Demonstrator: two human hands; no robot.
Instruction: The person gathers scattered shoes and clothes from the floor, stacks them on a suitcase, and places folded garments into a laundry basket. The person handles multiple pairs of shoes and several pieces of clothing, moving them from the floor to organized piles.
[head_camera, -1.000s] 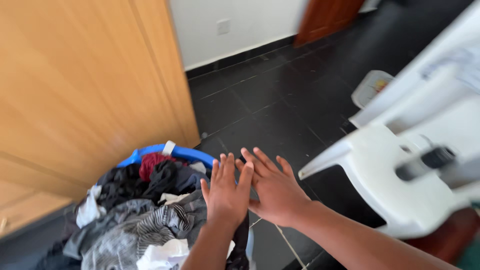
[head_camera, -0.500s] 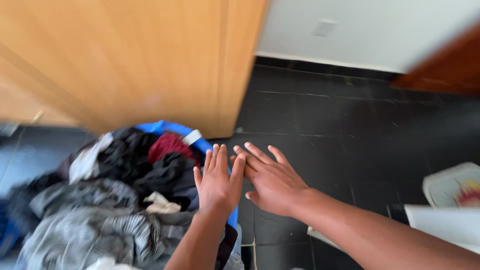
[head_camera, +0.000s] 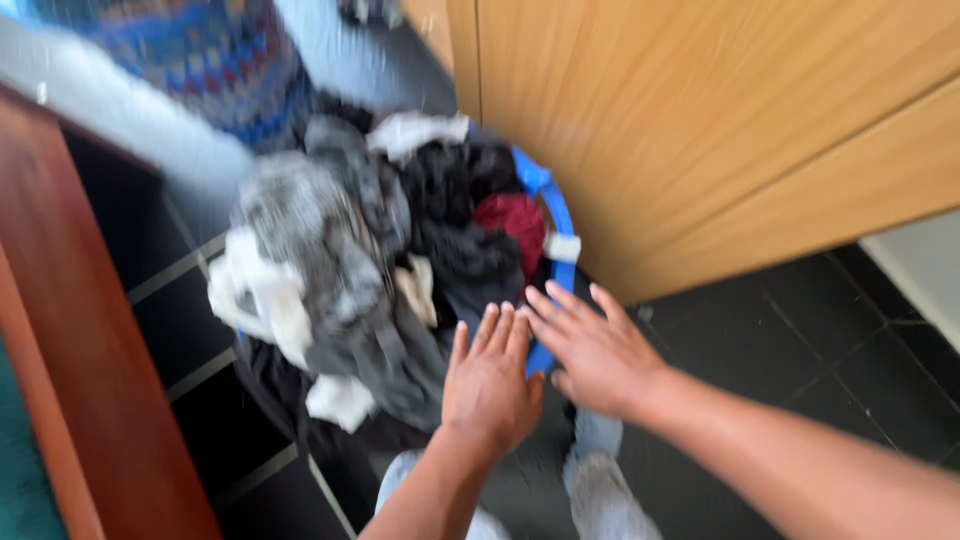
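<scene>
Both my hands, left hand (head_camera: 490, 385) and right hand (head_camera: 595, 350), hover flat, fingers spread, holding nothing, above the blue laundry basket (head_camera: 555, 215) (heaped clothes (head_camera: 340, 270), blurred), beside the wooden wardrobe (head_camera: 700, 130). Reaching stage; next needs closing on a garment.

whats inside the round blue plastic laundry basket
The round blue plastic laundry basket is heaped with clothes: a grey striped garment, black pieces, a dark red one and white cloth. The pile hides everything beneath it.
</scene>
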